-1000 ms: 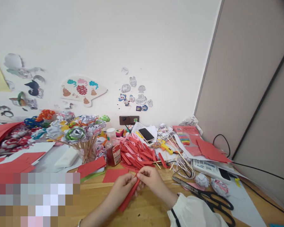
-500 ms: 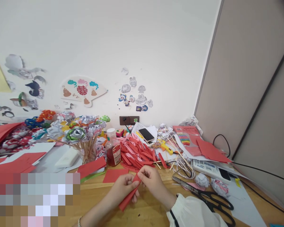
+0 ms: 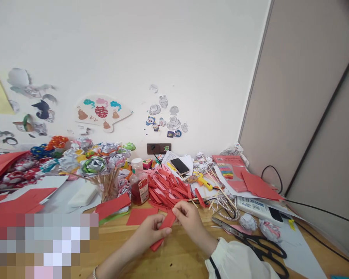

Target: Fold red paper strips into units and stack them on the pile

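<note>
A narrow folded strip of red paper [image 3: 168,219] slants between my two hands above the wooden table. My left hand [image 3: 152,232] is closed around its lower part, thumb on top, with the lower end poking out below. At the upper end, my right hand [image 3: 187,217] pinches the strip between thumb and fingertips. Just behind the hands lies a flat red paper sheet [image 3: 141,216]. Beyond it rises a pile of folded red and pink paper strips [image 3: 168,186].
Black-handled scissors [image 3: 256,244] lie to the right near crumpled paper balls [image 3: 248,221]. A bottle of red liquid [image 3: 139,186] stands behind, beside sticks bearing paper flowers [image 3: 93,164]. A phone [image 3: 179,166] and a yellow glue gun [image 3: 205,182] lie farther back.
The red strip's lower end has drawn up closer to my left hand, and more of its upper part shows. My left thumb has shifted slightly down along it; my right hand keeps its pinch.
</note>
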Demonstrator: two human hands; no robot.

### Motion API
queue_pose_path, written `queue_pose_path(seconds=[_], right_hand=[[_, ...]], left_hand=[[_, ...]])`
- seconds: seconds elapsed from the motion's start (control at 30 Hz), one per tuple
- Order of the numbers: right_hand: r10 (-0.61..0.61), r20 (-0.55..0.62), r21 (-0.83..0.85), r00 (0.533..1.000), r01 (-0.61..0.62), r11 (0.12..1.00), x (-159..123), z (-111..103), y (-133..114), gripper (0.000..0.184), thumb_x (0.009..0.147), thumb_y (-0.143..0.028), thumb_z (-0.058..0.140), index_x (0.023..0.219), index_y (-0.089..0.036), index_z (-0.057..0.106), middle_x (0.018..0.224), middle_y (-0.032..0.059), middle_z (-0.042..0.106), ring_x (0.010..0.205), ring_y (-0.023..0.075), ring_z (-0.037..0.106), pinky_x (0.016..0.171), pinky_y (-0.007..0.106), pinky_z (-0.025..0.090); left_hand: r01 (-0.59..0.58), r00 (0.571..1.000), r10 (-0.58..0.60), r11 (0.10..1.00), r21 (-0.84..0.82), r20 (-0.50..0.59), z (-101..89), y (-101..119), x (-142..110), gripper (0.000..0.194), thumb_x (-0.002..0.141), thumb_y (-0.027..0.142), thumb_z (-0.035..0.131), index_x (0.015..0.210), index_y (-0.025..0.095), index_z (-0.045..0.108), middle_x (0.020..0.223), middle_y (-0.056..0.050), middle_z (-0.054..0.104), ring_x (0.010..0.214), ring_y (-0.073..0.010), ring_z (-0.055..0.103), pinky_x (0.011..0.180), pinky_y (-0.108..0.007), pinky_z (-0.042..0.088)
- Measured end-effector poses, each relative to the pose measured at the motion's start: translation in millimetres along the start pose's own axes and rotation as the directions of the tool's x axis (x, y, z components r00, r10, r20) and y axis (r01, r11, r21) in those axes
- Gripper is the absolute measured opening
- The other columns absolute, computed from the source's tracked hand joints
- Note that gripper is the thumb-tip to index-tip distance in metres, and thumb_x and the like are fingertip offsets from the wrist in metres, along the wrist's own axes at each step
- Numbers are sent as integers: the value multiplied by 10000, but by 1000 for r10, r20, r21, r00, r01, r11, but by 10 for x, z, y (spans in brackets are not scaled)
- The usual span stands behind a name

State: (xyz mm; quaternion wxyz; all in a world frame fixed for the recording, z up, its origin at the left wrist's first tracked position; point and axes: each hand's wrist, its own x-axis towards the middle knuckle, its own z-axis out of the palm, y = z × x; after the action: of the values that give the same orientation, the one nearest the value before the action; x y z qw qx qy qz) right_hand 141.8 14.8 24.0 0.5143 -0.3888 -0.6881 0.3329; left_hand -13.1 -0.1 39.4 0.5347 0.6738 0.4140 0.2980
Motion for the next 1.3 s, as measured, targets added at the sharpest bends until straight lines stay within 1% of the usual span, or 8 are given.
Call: queue_pose_path(seconds=[0.17,0.37,0.57,0.77,1.0,1.13,1.2,1.3], right_hand=[[27,-54,-9,998,-27,1000,30,-35,26,205,773,-299,463,624,-160,488,515,-39,464,467,88,428,461,191,328],[53,-116,21,992,-51,998,74,-68,98,224,756,-362,475,648,-168,503,532,-24,475,484,107,438,456,206,341],[109,-157,124,982,-90,988,118,-129,114,250,744,-409,473,648,-178,480,522,-35,442,467,114,450,446,218,370],[57,-212,20,976,-54,998,114,-147,119,220,752,-362,479,643,-172,505,522,-33,440,475,109,417,442,209,337],[80,-197,53,977,-70,996,117,-151,102,237,746,-386,491,645,-172,510,511,-34,446,468,108,428,447,213,349],[152,-83,286,985,-122,950,112,-132,88,256,725,-420,519,762,-167,509,534,-29,490,476,109,470,459,216,373],[188,48,410,981,-191,892,88,-94,76,299,702,-429,550,826,-161,500,560,-24,521,472,102,484,458,213,380],[201,277,444,940,-311,840,40,-15,64,317,665,-423,596,752,-126,528,539,-15,533,438,81,472,445,197,368]], left_hand=[[85,996,-85,996,39,0,-6,-19,-12,362,591,490,596,619,156,458,373,116,376,298,-26,300,306,-153,228],[142,990,-142,990,7,-25,9,-10,-21,352,577,479,608,595,166,447,381,85,458,319,-57,411,342,-167,306],[131,990,-133,991,-33,-55,0,-14,6,349,564,457,624,658,151,485,420,65,521,343,-72,459,374,-185,355],[111,993,-114,990,-82,-43,-23,-116,43,366,592,489,591,662,152,466,413,50,545,319,-75,474,350,-178,356],[115,993,-117,981,-159,-5,-35,-195,66,378,584,496,601,660,154,458,397,29,566,288,-91,486,320,-183,358],[116,993,-119,975,-191,-5,-40,-164,65,373,581,486,609,680,151,477,386,33,563,281,-90,483,318,-180,357],[110,994,-113,972,-206,-4,-40,-130,57,370,579,482,613,685,151,484,380,36,562,281,-89,484,322,-178,359],[106,994,-105,971,-214,20,-35,-76,34,365,593,482,604,685,145,501,395,23,579,299,-93,502,327,-173,359]])
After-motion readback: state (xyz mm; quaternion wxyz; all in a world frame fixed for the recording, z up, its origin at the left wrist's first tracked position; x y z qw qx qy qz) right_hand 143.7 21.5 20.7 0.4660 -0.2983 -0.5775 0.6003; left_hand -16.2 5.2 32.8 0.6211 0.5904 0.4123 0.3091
